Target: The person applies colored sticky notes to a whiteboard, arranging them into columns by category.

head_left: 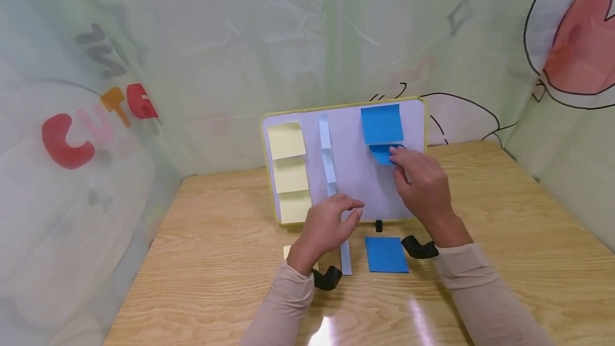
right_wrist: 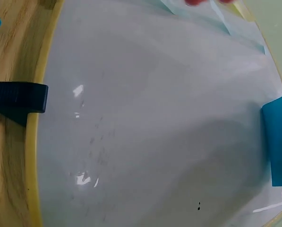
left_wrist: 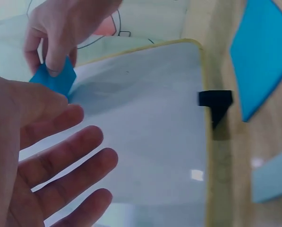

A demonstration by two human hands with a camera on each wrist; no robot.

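A whiteboard [head_left: 360, 191] with a yellow rim leans upright on the table. My right hand [head_left: 425, 183] pinches a blue sticky note [head_left: 381, 154] between thumb and fingers, just under another blue sticky note [head_left: 383, 124] stuck at the board's upper right. The held note looks bent in the left wrist view; whether it touches the board I cannot tell. My left hand [head_left: 331, 223] hovers before the lower middle of the board, its fingers loosely spread and holding nothing. It partly hides a column of pale blue strips [head_left: 329, 167]. Three yellow sticky notes [head_left: 287, 140] run down the board's left side.
On the wooden table [head_left: 202, 260], in front of the board, lie a blue sticky note pad [head_left: 386, 254], a pale blue strip [head_left: 346, 258] and a yellow piece partly behind the left wrist. A black clip-like foot [left_wrist: 216, 101] sits at the board's lower edge.
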